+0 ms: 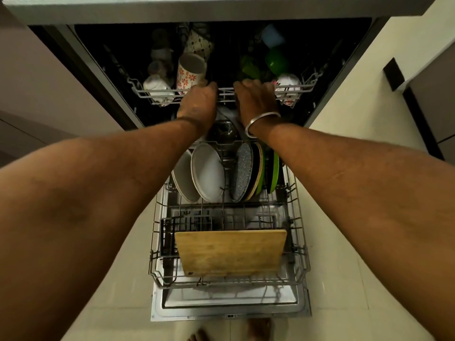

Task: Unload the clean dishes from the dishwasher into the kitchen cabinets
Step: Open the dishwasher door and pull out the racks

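Note:
The dishwasher stands open below me. My left hand (198, 102) and my right hand (256, 98) both grip the front rail of the upper rack (225, 94), side by side. That rack holds a flower-patterned mug (189, 71), white cups (157, 87) and green bowls (275, 61), mostly back in the dark tub. The lower rack (299, 254) is pulled out over the door. In it stand white plates (206, 173), a speckled plate (242, 172), green plates (273, 173) and a wooden cutting board (230, 252).
The open door (229, 310) lies flat over the pale tiled floor. A countertop edge (221, 7) runs above the tub. Cabinet fronts flank the dishwasher at left (44, 77) and right (428, 99). My bare feet (258, 329) show at the bottom.

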Available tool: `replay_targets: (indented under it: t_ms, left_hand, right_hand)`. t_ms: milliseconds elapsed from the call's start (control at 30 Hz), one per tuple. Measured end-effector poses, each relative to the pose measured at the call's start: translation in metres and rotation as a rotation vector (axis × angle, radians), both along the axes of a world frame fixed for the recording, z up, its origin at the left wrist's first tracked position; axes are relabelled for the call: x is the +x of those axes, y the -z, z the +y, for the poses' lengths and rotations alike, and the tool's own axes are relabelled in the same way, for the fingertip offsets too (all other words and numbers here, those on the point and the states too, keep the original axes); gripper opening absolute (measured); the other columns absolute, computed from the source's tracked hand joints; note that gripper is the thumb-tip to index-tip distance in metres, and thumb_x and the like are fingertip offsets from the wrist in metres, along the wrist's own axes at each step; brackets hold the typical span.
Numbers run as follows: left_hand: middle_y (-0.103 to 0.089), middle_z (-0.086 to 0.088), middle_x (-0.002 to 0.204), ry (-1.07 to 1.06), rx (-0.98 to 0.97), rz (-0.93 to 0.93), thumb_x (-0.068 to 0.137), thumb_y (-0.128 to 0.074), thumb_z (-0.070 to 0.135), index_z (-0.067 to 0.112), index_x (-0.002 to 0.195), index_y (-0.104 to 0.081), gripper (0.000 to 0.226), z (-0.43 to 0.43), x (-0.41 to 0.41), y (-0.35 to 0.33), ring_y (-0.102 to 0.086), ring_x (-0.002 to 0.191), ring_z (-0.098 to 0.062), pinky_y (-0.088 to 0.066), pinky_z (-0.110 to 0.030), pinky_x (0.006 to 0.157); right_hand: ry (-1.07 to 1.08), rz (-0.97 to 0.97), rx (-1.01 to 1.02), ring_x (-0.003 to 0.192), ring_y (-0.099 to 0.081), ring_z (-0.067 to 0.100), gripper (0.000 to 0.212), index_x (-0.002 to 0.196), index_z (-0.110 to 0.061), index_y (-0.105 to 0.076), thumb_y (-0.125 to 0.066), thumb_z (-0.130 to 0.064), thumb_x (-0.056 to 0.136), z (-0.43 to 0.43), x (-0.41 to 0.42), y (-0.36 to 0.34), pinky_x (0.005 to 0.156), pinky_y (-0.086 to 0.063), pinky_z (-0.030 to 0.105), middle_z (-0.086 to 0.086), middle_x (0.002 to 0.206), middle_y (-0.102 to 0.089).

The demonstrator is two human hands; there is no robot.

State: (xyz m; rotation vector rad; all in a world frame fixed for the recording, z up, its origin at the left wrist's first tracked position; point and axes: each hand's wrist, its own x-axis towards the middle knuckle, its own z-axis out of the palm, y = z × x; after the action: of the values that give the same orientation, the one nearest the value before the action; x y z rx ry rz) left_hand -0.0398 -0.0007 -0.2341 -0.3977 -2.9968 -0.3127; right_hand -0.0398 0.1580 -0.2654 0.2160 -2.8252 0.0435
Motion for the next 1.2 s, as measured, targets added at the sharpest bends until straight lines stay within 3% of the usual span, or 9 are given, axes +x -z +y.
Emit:
replay_targets:
  t_ms: [167,333,467,700,867,1067,1200]
  left_hand:
    - [-0.066,-0.024,0.116,-0.034,0.04,0.003,0.096,-0.053,0.003,0.006,0.117,-0.064,0.024,0.0,-0.002,-0.005,-0.065,0.103,-0.043,-0.055,-0.049,0.085]
    - [-0.067,-0.022,0.11,-0.002,-0.001,0.012,0.096,-0.056,0.004,0.007,0.113,-0.065,0.019,-0.004,0.017,-0.003,-0.066,0.095,-0.041,-0.053,-0.046,0.079]
    - [-0.066,-0.02,0.11,0.012,-0.034,0.014,0.094,-0.058,0.004,0.007,0.115,-0.065,0.022,-0.007,0.043,-0.003,-0.066,0.095,-0.04,-0.056,-0.047,0.079]
    - [-0.066,-0.015,0.115,0.024,-0.1,0.002,0.098,-0.062,0.009,0.012,0.122,-0.065,0.025,-0.017,0.109,-0.008,-0.061,0.106,-0.036,-0.053,-0.045,0.083]
    - [-0.068,-0.009,0.124,0.043,-0.2,0.051,0.091,-0.072,0.014,0.015,0.124,-0.063,0.034,-0.02,0.163,-0.006,-0.056,0.118,-0.032,-0.048,-0.049,0.098]
    - [-0.068,-0.007,0.116,0.02,-0.123,0.037,0.092,-0.071,0.012,0.018,0.12,-0.062,0.029,-0.013,0.205,-0.001,-0.063,0.106,-0.025,-0.049,-0.046,0.099]
    - [-0.065,-0.01,0.117,0.016,-0.044,-0.001,0.096,-0.066,0.009,0.012,0.123,-0.062,0.028,-0.009,0.218,-0.006,-0.061,0.103,-0.022,-0.055,-0.039,0.095]
  right_hand:
    - [-0.03,-0.058,-0.053,0.097,-0.063,0.029,0.03,0.099,-0.023,-0.07,-0.08,-0.036,0.074,0.002,-0.002,-0.006,0.082,-0.041,0.039,0.002,0.1,-0.07]
    - [-0.063,-0.01,-0.076,0.103,-0.062,0.031,0.012,0.098,-0.018,-0.07,-0.061,-0.02,0.091,0.002,0.018,-0.007,0.086,-0.04,0.041,0.006,0.103,-0.071]
    - [-0.071,-0.014,-0.058,0.104,-0.062,0.032,0.014,0.095,-0.018,-0.07,-0.057,-0.022,0.093,0.0,0.046,-0.01,0.086,-0.04,0.042,0.006,0.102,-0.071]
    - [-0.053,-0.101,-0.03,0.114,-0.06,0.032,0.026,0.116,-0.021,-0.069,-0.054,-0.016,0.096,-0.009,0.113,-0.016,0.096,-0.039,0.043,0.005,0.116,-0.069]
    - [0.019,-0.078,-0.031,0.095,-0.066,0.027,0.019,0.097,-0.022,-0.072,-0.067,-0.011,0.082,-0.016,0.169,-0.01,0.085,-0.043,0.038,0.0,0.094,-0.073]
    - [0.023,-0.037,-0.041,0.077,-0.065,0.028,0.008,0.074,-0.021,-0.067,-0.072,-0.017,0.079,-0.009,0.207,-0.008,0.071,-0.042,0.037,0.0,0.074,-0.068]
    - [0.004,-0.072,-0.044,0.078,-0.065,0.03,0.007,0.075,-0.019,-0.068,-0.071,-0.015,0.079,-0.007,0.215,-0.014,0.069,-0.04,0.035,0.002,0.074,-0.069]
